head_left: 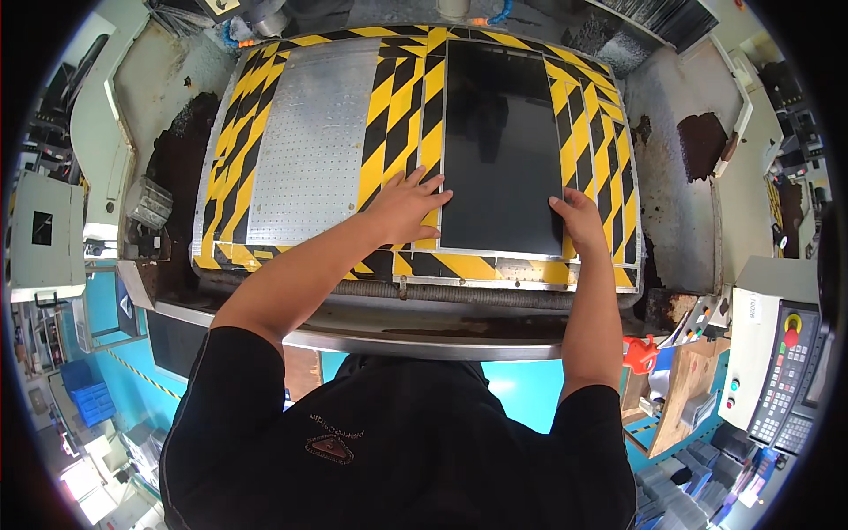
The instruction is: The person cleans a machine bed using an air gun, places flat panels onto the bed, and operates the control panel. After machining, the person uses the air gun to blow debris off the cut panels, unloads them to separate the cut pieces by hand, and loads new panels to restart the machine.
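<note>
A glossy black rectangular panel (502, 146) lies flat on the right half of a machine bed bordered with yellow-and-black striped tape (389, 132). My left hand (406, 210) rests at the panel's left edge, palm down on the tape, fingers spread and fingertips by the edge. At the panel's lower right edge is my right hand (580, 223); its thumb reaches over to the panel's border, a little apart from the forefinger. The other right fingers are partly hidden. Neither hand has the panel lifted. Left of the tape strip, a perforated metal plate (309, 146) shows bare.
A metal sill (397, 340) runs between me and the bed. Rusty machine walls (698, 150) flank it. Coolant hoses (237, 37) hang at the back. On the right stand a control panel with a red knob (791, 331) and a red plastic bottle (639, 355).
</note>
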